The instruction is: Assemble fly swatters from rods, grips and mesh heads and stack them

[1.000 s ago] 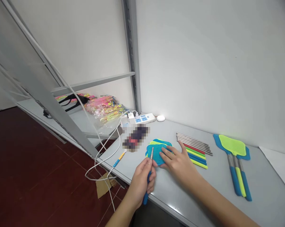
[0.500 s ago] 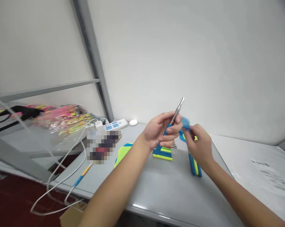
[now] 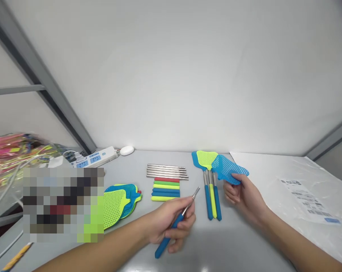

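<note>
My left hand (image 3: 175,223) is closed around a blue handle (image 3: 163,247) with a metal rod (image 3: 195,192) sticking out of its upper end. My right hand (image 3: 241,189) pinches a blue perforated fly swatter head (image 3: 234,170) between thumb and fingers. That head partly overlaps fly swatters lying on the table, with a yellow-green head (image 3: 207,158) and blue and yellow-green handles (image 3: 213,206). A gap separates the rod tip from the head. Between the hands and the wall lie several coloured handles (image 3: 165,190) and several metal rods (image 3: 166,172).
Loose blue and yellow-green swatter heads (image 3: 115,202) are stacked at the left, beside a pixelated area. Behind them are a power strip (image 3: 98,158) and a white oval object (image 3: 127,150). A white plastic sheet (image 3: 273,170) covers the right side. Bagged colourful items (image 3: 17,155) sit far left.
My hands have moved apart: the left came down and toward me with the handle, the right shifted right with the blue head. The view has turned, showing more of the table.
</note>
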Available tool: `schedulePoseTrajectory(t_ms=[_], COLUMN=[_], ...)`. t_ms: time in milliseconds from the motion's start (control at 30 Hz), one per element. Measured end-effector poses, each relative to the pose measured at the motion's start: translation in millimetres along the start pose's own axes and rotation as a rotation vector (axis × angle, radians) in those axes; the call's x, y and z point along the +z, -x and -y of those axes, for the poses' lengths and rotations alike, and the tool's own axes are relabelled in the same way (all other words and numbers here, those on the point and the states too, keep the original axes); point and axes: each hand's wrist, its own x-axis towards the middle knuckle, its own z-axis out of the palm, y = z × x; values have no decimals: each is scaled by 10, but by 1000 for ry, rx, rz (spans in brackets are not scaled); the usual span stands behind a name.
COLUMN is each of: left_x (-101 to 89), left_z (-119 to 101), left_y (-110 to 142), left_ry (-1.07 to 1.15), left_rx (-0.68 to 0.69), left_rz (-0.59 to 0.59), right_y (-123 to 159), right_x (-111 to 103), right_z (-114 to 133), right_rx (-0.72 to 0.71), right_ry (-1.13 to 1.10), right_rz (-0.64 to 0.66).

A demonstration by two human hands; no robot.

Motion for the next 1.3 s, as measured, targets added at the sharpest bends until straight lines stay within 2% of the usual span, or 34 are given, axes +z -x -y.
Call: schedulePoseTrajectory(t_ms=[67, 167, 333, 500, 767, 1067, 1300], left_x=[-3, 2, 27, 40, 50, -3, 38], left_z=[-41, -52, -6, -13, -84, -124, -117], left_y=[-21, -59, -68, -43, -4, 8, 9], left_ry=[-39, -99, -178, -236, -286, -328, -372], left_rx=[43, 80, 65, 70, 8, -90, -72], left_rz=[-39, -88, -84, -78, -2, 85, 57], right_y=[47, 129, 225, 250, 264, 340, 356], right_x=[15, 23, 71, 133, 93, -68, -24], right_z=[-40, -109, -177, -173, -197, -248, -273], right_rx=[-42, -61, -37, -48, -19, 216, 72], right_ry=[112, 281, 495, 503, 514, 396, 433], right_rz=[43, 14, 67, 101, 107, 37, 125])
